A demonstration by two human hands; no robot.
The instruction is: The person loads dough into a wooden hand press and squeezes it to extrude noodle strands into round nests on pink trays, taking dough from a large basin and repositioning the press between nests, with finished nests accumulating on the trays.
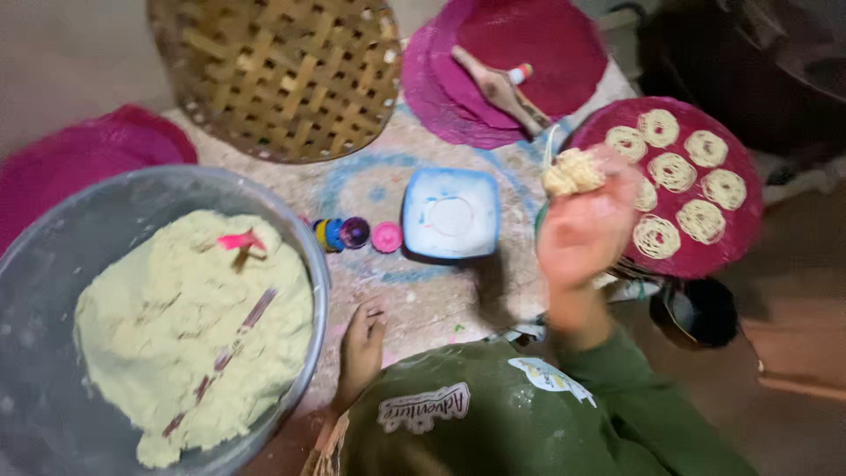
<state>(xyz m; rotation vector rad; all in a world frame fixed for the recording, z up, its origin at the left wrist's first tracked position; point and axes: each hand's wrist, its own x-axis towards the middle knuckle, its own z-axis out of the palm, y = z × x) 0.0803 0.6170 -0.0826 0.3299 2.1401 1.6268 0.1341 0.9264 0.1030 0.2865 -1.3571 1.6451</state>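
Observation:
My right hand (583, 231) is raised and shut on a clump of pale noodle strands (571, 171), just left of a round magenta mat (736, 238) that carries several coiled noodle nests (671, 171). My left hand (362, 345) rests flat on the floor and holds nothing, beside the rim of a large metal bowl (53, 264). The bowl is full of pale yellow dough (189, 326) with a pink piece (240, 240) and a thin stick (231, 345) lying on it. My green sleeves fill the bottom of the view.
A square blue-and-white dish (451, 214) and small coloured discs (352, 234) lie on the floor ahead. Behind them are a woven bamboo tray (278, 75) and stacked magenta mats (564, 44) with a wooden press (498, 88). Another magenta mat (88, 154) is at left and a dark round object (701, 310) at right.

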